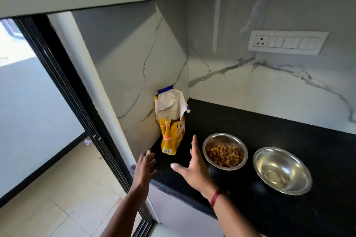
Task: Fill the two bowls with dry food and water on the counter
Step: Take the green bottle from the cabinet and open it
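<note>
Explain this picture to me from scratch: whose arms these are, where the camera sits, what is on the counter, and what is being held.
There is no machine here. A person wears one wide-angle camera on the head, looking forward and down, so the two arms reaching in from the bottom are their own.

The left hand and the right hand are both open with fingers spread. Neither holds anything. They hover on either side of the space in front of a yellow bag, without touching it.

The bag stands upright in the corner of a black counter, against the marble wall, with its top torn open.

To the right of the bag sit two metal bowls. The near bowl holds dry food. The far bowl holds no food; whether there is water in it I cannot tell from the shine.

A switch panel is on the wall behind.
</note>
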